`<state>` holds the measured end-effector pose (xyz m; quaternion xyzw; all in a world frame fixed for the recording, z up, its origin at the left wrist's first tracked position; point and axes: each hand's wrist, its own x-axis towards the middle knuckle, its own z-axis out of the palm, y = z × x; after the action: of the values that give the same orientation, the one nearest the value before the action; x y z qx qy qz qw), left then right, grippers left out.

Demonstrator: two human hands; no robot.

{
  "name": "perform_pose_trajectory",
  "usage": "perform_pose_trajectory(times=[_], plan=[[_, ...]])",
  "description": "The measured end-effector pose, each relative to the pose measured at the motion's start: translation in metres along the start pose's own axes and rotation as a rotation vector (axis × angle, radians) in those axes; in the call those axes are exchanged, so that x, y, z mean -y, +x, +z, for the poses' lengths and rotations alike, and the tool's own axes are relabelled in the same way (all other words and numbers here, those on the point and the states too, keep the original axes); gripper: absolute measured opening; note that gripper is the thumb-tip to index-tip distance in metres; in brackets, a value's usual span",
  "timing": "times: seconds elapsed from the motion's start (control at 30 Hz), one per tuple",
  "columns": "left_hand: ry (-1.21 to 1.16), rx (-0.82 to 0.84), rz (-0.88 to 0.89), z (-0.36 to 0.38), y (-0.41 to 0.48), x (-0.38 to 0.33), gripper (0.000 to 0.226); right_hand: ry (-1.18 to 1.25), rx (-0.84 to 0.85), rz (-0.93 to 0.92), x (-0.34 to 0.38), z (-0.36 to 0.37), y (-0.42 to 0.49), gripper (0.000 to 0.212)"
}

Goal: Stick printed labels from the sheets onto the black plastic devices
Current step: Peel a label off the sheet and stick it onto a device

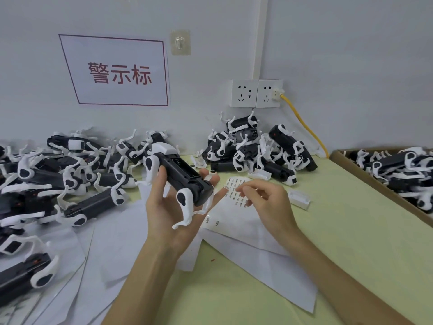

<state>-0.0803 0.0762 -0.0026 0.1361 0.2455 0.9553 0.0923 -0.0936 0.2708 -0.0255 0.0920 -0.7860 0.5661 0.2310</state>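
Observation:
My left hand (173,207) grips a black plastic device (185,177) with white leg-like parts, held tilted above the table. My right hand (264,202) hovers just right of it over a label sheet (234,191) printed with small labels, thumb and forefinger pinched together at the sheet; whether a label sits between them I cannot tell. The sheet lies on white backing paper (236,233).
Piles of similar black-and-white devices lie at the left (58,174) and by the wall (257,148). A cardboard box (351,170) holds more at the right. Loose white paper sheets (77,266) cover the left table. A yellow cable (307,127) runs from wall sockets.

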Motion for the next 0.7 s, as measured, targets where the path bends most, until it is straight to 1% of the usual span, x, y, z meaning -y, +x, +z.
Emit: perform_pose_trajectory(times=[0.03,0.07,0.13,0.17,0.23,0.3,0.5,0.7], plan=[[0.047,0.013,0.003,0.001,0.000,0.000,0.072,0.022,0.002,-0.037,0.001,-0.001,0.000,0.022],[0.108,0.037,0.010,0.002,-0.001,0.000,0.068,0.021,0.012,-0.086,0.003,-0.002,0.000,0.020],[0.220,0.073,0.030,0.003,-0.003,0.003,0.048,-0.025,0.053,-0.192,0.003,-0.003,0.000,0.014],[0.253,0.063,0.033,0.003,-0.004,0.004,0.040,-0.055,0.075,-0.237,0.003,-0.003,0.000,0.012],[0.297,0.029,0.030,0.001,-0.003,0.007,0.039,-0.098,0.102,-0.296,0.002,-0.003,0.000,0.010],[0.311,0.024,0.026,-0.001,-0.001,0.009,0.040,-0.123,0.114,-0.308,0.000,-0.004,0.001,0.009],[0.361,0.086,-0.012,-0.008,0.003,0.011,0.040,-0.186,0.150,-0.314,-0.003,-0.007,0.004,0.011],[0.405,0.092,-0.018,-0.008,0.002,0.011,0.041,-0.168,0.163,-0.225,-0.003,-0.006,0.003,0.008]])
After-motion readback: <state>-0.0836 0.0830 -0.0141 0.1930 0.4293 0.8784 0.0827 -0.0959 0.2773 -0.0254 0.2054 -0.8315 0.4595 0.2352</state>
